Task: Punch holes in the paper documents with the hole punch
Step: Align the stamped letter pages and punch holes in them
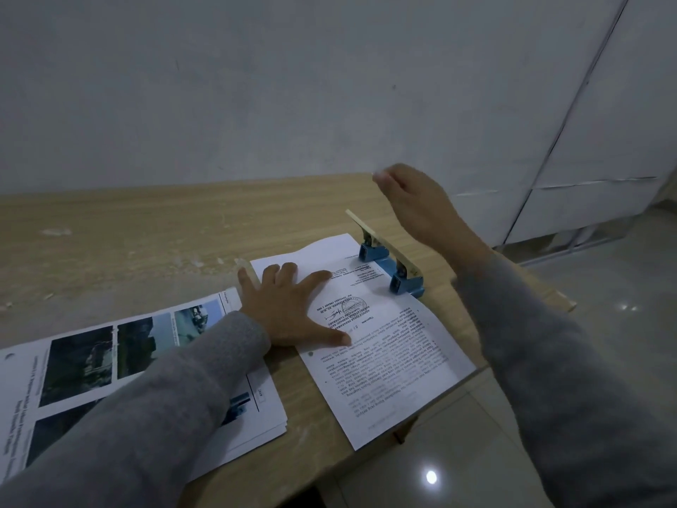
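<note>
A printed text sheet (384,364) lies on the wooden table (146,243), its far edge slid into a blue hole punch (394,267) with a pale raised lever. My left hand (293,306) presses flat on the sheet with fingers spread. My right hand (421,203) hovers in the air just above and behind the punch lever, blurred, touching nothing that I can see; its fingers look loosely bent.
A stack of printed pages with photos (110,379) lies at the left under my left forearm. The table's right edge (476,375) runs close under the text sheet, with tiled floor (476,452) beyond. A wall stands behind the table.
</note>
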